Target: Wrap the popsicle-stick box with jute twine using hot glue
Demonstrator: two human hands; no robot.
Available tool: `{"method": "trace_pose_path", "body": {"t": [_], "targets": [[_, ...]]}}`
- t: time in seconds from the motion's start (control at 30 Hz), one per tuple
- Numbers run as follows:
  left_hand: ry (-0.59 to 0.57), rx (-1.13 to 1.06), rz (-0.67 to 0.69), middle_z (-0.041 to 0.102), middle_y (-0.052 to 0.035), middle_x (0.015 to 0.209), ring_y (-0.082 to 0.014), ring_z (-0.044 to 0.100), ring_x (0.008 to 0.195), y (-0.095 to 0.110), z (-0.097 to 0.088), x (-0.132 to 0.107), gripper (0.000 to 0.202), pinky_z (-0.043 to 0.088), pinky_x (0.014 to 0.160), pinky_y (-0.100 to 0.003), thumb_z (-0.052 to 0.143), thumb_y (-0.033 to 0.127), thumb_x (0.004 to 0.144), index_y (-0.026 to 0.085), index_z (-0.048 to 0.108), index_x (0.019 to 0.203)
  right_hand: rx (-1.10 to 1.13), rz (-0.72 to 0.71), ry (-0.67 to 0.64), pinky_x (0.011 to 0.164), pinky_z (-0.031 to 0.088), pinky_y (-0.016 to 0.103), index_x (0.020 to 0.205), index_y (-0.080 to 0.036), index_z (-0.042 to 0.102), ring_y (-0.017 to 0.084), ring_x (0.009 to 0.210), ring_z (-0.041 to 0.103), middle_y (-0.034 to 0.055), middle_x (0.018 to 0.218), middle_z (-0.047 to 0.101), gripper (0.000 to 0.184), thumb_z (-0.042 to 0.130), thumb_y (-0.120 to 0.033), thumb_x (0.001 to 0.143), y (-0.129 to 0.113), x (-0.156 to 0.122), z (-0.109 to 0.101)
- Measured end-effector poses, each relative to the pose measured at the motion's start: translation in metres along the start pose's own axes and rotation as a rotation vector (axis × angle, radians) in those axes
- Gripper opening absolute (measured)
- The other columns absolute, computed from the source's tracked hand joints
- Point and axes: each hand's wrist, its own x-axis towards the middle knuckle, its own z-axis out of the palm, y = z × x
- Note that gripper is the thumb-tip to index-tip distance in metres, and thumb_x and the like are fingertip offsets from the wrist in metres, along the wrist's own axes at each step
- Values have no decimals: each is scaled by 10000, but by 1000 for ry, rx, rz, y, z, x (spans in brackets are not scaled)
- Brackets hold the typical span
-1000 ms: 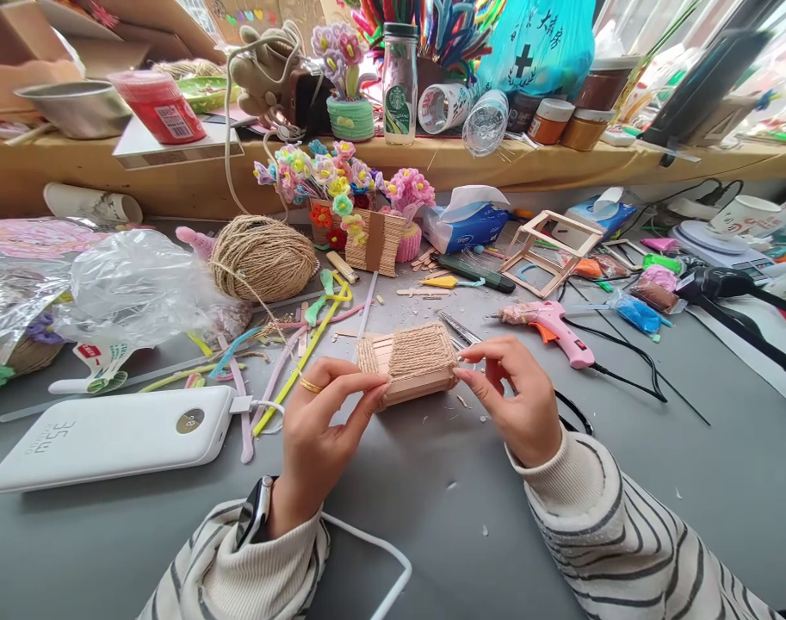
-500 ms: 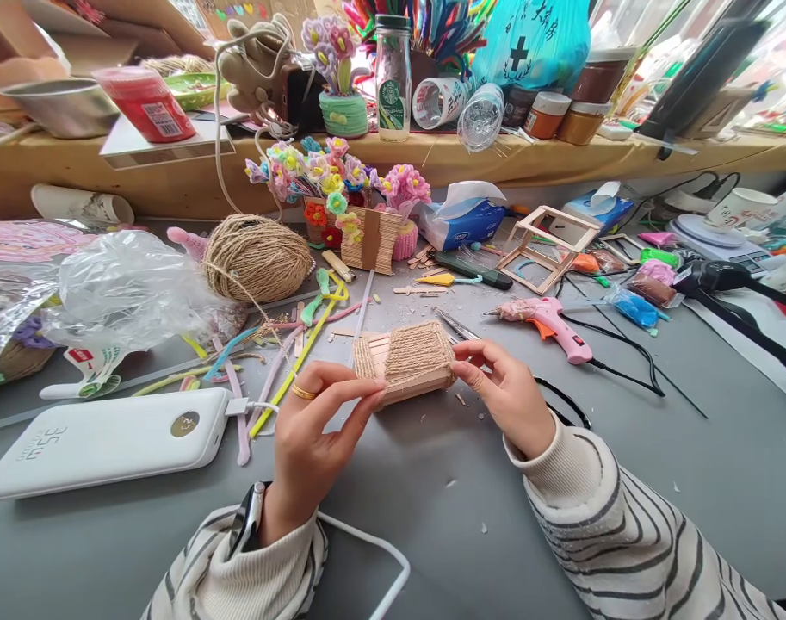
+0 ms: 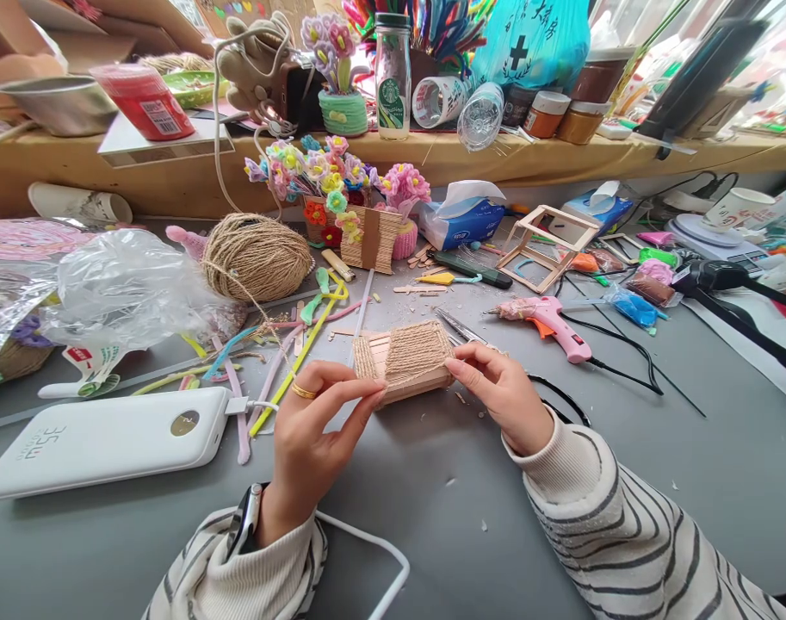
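Observation:
A small box of craft sticks [image 3: 409, 392], partly wrapped in rows of jute twine [image 3: 419, 349], rests on the grey table between my hands. Bare sticks show in a gap left of the main wrapped part. My left hand [image 3: 318, 430] pinches a strand of twine with thumb and forefinger at the box's front left edge. On the other side, my right hand [image 3: 504, 394] is closed at the right front corner, thumb and fingers gripping the wrapped edge. From the ball of twine [image 3: 258, 258], a loose strand runs down toward my left hand.
A pink glue gun [image 3: 553, 325] lies to the right, its black cable trailing. Scissors [image 3: 461, 329] sit behind the box. On the left are a white power bank [image 3: 108, 441] with its cable and several pipe cleaners [image 3: 302, 362]. A stick frame [image 3: 547, 245] stands farther back.
My right thumb and fingers have shifted slightly left onto the box's front corner. My left hand and the box stay almost where they were.

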Motion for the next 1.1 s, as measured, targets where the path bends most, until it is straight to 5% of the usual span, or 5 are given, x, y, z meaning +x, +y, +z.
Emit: {"method": "trace_pose_path", "body": {"t": [1.1], "targets": [[21,32,-110,509,5,749,-103,488,696,0,4,-1,146,421,581,-234,632,101,723,196,617,833,124,87,-43,511,293,240,771,-181,612,69,523,364,-21,684,549,254,616,-428,712,4,-1,1]]}}
